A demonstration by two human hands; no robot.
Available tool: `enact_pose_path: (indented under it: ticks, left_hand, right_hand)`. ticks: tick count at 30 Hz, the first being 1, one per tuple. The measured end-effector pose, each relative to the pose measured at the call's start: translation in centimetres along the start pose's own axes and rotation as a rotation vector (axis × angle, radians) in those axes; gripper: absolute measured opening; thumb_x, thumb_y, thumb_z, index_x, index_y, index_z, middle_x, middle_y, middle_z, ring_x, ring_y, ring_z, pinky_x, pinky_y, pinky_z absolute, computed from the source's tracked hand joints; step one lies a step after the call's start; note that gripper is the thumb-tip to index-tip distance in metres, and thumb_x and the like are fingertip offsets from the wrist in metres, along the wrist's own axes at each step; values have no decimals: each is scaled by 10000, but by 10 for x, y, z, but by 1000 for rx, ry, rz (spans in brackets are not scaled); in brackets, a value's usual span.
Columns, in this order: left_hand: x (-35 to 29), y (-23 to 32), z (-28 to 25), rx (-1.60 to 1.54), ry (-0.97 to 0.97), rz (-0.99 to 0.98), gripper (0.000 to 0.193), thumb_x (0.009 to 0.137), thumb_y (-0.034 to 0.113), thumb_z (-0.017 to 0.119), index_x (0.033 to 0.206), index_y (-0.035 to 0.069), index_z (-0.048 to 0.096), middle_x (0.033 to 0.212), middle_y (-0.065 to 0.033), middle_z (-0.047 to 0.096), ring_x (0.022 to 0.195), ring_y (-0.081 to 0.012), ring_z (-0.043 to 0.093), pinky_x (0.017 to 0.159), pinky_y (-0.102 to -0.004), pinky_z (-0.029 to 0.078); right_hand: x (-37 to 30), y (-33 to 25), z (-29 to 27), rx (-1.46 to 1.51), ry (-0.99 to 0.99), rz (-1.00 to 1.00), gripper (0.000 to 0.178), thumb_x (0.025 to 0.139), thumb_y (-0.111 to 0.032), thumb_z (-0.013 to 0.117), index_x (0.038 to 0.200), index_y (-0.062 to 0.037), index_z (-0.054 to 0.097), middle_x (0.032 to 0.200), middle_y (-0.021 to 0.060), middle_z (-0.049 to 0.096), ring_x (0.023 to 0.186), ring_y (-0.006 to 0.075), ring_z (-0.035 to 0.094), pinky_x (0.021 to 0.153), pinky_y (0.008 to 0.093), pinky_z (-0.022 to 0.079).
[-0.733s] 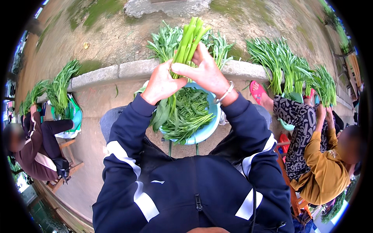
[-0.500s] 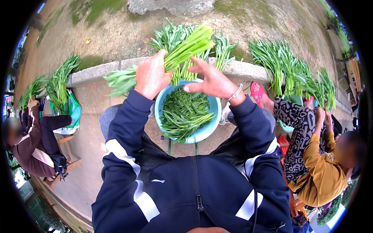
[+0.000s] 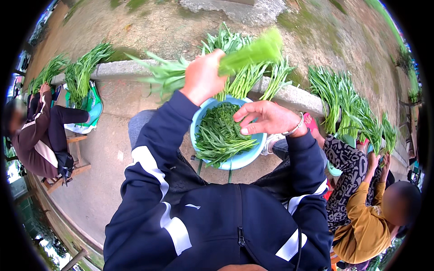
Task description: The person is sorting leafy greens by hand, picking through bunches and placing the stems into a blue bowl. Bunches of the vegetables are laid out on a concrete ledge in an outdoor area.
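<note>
My left hand point(image 3: 205, 77) is closed around a bunch of leafy green stalks point(image 3: 253, 50). The cut ends point away to the right, blurred by motion, and the leaves trail out to the left. Below and to the right, my right hand point(image 3: 270, 118) hovers over the right side of a light blue basin point(image 3: 195, 131), its fingers bent but apart and nothing visible in them. Loose green leaves and stems point(image 3: 221, 135) fill the basin, which stands between my knees.
More bunches of stalks point(image 3: 247, 79) lean on a low concrete kerb point(image 3: 122, 70) beyond the basin. At right, a person in a mustard top point(image 3: 366, 226) handles greens beside further bunches point(image 3: 337, 97). At left sits another person point(image 3: 36, 149), near bunches on a green and white bag point(image 3: 92, 101).
The whole view has shifted, with the scene now farther right. My right hand has dropped away from the bunch toward the basin. My left hand still grips the stalks, now swinging and blurred.
</note>
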State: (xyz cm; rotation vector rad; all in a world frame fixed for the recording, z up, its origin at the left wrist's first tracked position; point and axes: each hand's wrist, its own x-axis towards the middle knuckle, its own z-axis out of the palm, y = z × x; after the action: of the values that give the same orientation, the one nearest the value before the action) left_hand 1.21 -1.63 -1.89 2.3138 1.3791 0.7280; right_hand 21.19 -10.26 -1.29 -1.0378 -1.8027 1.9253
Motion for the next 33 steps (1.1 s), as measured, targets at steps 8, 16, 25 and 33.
enact_pose_path:
  ticks: [8, 16, 25, 33]
  left_hand:
    - [27, -44, -57, -1780, -85, -508, 142, 769, 82, 605, 879, 46, 525, 678, -67, 543, 648, -212, 571, 698, -413, 508]
    - [37, -52, -62, -2288, -579, -150, 161, 785, 128, 526, 924, 65, 474, 676, 20, 417, 681, -144, 451, 755, -352, 444]
    - [37, -35, -63, -2241, -737, 342, 180, 761, 107, 565, 854, 91, 411, 628, 36, 454, 584, -117, 464, 619, -303, 443]
    - [43, -29, -60, -2127, -967, 809, 188, 764, 99, 567, 861, 100, 406, 653, 24, 513, 604, -125, 523, 622, -321, 488]
  right_hand:
    - [-29, -21, -30, 264, 256, -73, 161, 863, -127, 585, 962, -3, 610, 902, 84, 660, 739, 125, 635, 610, 214, 494]
    - [-31, -18, -39, 379, 454, -270, 174, 896, -194, 551, 953, -32, 580, 832, 73, 645, 623, 87, 601, 536, 192, 462]
    - [-24, -22, -31, 379, 369, -306, 191, 891, -185, 559, 982, -18, 578, 817, 90, 645, 631, 104, 607, 554, 210, 481]
    - [-12, -25, -26, 384, 342, -300, 181, 886, -169, 572, 978, -15, 599, 820, 78, 661, 651, 98, 617, 554, 202, 473]
